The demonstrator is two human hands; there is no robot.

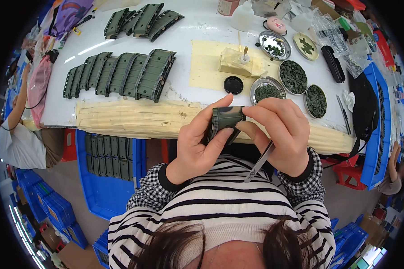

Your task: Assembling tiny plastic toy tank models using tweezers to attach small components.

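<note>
A green camouflage-patterned plastic part with ridged edges is held up in front of me, above the table's near edge. My left hand is closed round its left side, thumb on the near face. At its right edge, the thumb and index finger of my right hand are pinched together; whether a small piece sits between them is hidden. Metal tweezers are tucked in the right palm, pointing down toward my striped top. Beyond the hands, a steel dish holds small dark green pieces.
Overlapping rows of similar curved green parts lie at the left. Round dishes of small green pieces stand at the right, near a tape-wrapped block and a black lid. A blue crate with more parts sits below the table.
</note>
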